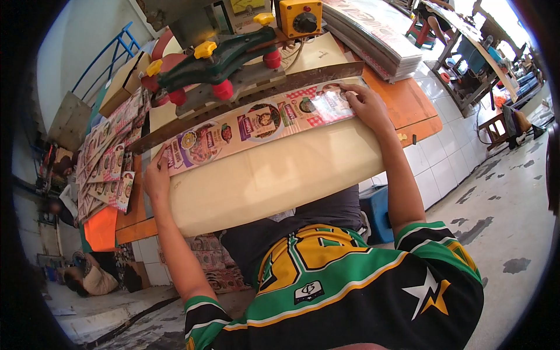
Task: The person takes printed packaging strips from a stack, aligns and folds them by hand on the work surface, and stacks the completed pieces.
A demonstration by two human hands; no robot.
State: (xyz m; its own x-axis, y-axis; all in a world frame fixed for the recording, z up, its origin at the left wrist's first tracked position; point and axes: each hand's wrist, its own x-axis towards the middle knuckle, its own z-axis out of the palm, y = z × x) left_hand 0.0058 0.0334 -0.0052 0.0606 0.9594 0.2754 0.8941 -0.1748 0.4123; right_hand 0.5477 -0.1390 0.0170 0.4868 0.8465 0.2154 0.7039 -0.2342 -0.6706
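Observation:
A long printed plastic sheet (265, 119) with food pictures lies along a metal bar on the machine. A cream-coloured sheet (274, 175) extends from its near side, curving over the table edge toward my lap; whether the two are joined I cannot tell. At the left end, my left hand (156, 179) has its fingers closed on the printed sheet's edge. My right hand (366, 107) grips the far right corner, thumb and fingers bent over it. Directly beyond the strip stands the machine's dark green clamp (219, 63) with yellow knobs and red feet.
Loose printed sheets (108, 157) are heaped at the left, by an orange sheet (101, 228). A tall stack of printed sheets (379, 44) stands at the back right. A yellow control box (299, 18) with a black dial sits behind the machine. Another person (96, 277) is at lower left.

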